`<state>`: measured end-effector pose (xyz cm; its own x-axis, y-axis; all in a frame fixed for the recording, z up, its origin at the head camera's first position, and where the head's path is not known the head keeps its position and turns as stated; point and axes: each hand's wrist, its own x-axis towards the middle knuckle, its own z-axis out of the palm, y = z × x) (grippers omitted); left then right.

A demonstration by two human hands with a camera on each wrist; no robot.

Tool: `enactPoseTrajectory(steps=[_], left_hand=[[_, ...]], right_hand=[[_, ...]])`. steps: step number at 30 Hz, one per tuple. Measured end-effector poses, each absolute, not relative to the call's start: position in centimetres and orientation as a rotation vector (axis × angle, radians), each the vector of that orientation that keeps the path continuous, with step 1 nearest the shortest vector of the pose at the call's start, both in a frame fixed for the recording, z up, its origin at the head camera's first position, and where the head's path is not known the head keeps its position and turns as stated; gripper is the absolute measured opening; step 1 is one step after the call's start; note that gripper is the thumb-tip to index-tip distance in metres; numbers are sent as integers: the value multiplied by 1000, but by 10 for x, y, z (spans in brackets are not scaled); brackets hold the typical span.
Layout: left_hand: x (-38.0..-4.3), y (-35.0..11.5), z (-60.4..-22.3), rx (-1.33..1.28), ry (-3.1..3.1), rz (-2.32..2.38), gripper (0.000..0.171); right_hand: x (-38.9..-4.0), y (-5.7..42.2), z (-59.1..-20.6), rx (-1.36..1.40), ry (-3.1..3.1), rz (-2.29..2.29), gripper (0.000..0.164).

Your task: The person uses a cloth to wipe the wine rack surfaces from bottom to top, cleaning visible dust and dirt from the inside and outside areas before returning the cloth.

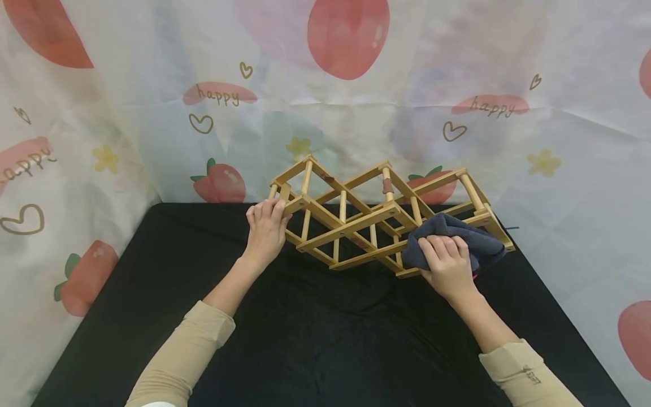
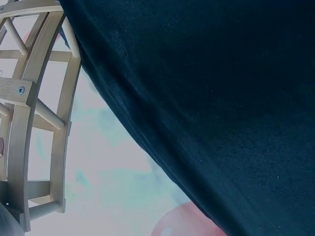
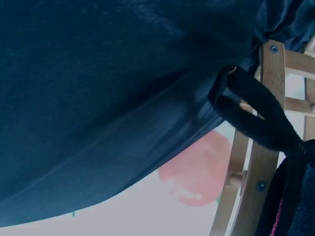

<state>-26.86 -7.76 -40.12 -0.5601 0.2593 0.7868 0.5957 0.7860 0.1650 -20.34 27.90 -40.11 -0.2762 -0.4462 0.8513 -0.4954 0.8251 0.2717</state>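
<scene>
A wooden lattice rack (image 1: 342, 232), made of crossed slats and round dowels, stands tilted over the dark tabletop. At its left end my left hand (image 1: 267, 232) grips a slat with curled fingers. My right hand (image 1: 450, 265) holds a bunched dark blue cloth (image 1: 480, 244) against the rack's lower right part, covering some slats there. In the left wrist view, the rack (image 2: 20, 132) shows along the left edge and the hand is out of sight. The right wrist view has the cloth (image 3: 305, 201), with a loop and a pink edge, overlapping the rack (image 3: 263, 167).
Black fabric (image 1: 325, 339) covers the table. Behind and beside it hangs a pale curtain (image 1: 356, 124) printed with fruit, hearts and lettering, close behind the rack. Beige sleeves (image 1: 183, 350) are rolled up on both forearms.
</scene>
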Motion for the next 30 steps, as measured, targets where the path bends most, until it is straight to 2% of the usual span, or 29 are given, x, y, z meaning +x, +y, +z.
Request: enactPoseTrajectory(steps=[5, 12, 24, 30], left_hand=[[-267, -79, -400, -636, -2168, -541, 26], [-269, -78, -401, -637, -2167, -541, 32], [-269, -77, -401, -638, -2179, -539, 26], [-268, -78, -400, -639, -2180, -528, 26]], right_hand=[[-202, 292, -389, 611, -1852, 77, 26], [-200, 308, -373, 447, -1775, 140, 30], [-195, 286, -405, 629, -1914, 63, 27], [-194, 295, -395, 562, -1874, 75, 26]])
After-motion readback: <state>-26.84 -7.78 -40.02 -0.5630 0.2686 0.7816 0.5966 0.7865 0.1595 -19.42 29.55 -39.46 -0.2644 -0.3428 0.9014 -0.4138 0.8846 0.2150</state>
